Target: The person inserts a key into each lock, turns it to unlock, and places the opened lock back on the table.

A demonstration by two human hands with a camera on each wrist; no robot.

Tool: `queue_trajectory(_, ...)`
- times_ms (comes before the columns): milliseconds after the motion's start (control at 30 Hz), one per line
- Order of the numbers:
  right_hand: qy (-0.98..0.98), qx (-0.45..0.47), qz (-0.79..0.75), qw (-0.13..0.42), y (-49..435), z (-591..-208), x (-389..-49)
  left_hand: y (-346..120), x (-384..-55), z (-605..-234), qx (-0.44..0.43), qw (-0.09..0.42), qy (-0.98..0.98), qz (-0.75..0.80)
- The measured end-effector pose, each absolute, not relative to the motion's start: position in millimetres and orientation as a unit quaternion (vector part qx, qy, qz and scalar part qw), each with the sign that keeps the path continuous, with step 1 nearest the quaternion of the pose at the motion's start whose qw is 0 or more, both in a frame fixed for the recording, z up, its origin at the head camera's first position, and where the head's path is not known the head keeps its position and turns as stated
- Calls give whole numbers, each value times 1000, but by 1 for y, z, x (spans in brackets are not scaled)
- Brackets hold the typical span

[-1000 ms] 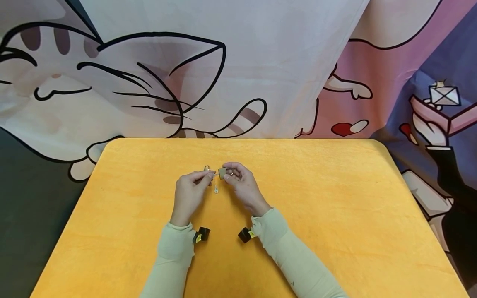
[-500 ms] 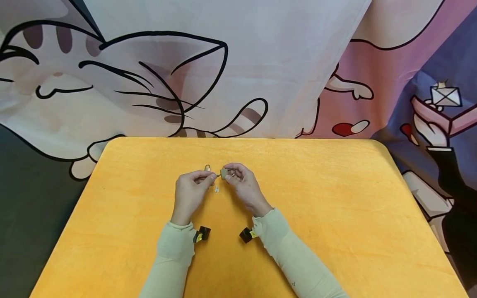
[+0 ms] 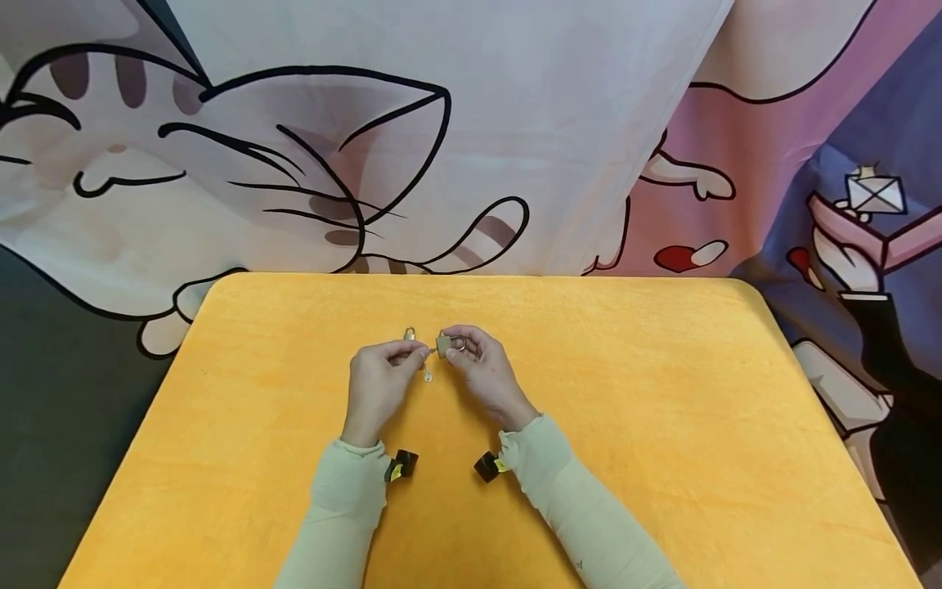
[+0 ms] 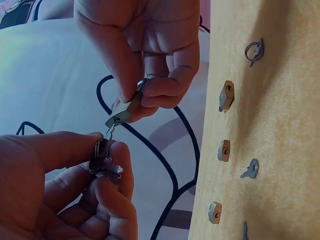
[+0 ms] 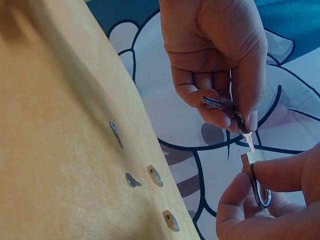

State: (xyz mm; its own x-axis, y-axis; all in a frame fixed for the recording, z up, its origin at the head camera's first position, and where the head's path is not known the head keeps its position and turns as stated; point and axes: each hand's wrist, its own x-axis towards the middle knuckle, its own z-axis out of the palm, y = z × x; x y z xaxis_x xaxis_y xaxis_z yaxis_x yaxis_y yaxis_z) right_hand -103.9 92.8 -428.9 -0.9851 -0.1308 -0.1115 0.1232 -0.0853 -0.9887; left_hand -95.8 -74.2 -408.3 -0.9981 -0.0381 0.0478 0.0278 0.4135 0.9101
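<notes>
In my left hand (image 3: 377,388) the thumb and forefinger pinch a small key (image 4: 112,131). It shares a ring with other keys (image 4: 114,171), which lie in the curled fingers. My right hand (image 3: 486,372) grips a small brass padlock (image 3: 443,345) by its body, the shackle (image 5: 261,192) pointing back toward the palm. Both hands are held above the table. The key's tip is right at the keyhole in the padlock's bottom face, most of its blade showing outside. Another key (image 3: 428,375) shows just below the left fingertips in the head view.
On the yellow table (image 3: 625,393) stand more padlocks (image 4: 227,95), lined up in the left wrist view. Near them lie a loose key (image 4: 252,169) and a ring with a small piece on it (image 4: 254,51). A cartoon-printed cloth (image 3: 515,123) hangs behind the table's far edge.
The padlock and right hand have shifted very slightly to the right and nearer. Both hands keep the same grips, with the key's tip staying close to the padlock.
</notes>
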Motion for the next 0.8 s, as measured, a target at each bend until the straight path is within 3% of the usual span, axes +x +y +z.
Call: queue_trajectory(800,664,0,-745,60,98,-434,-103,-67,-94,-413,10,27,-841,-541)
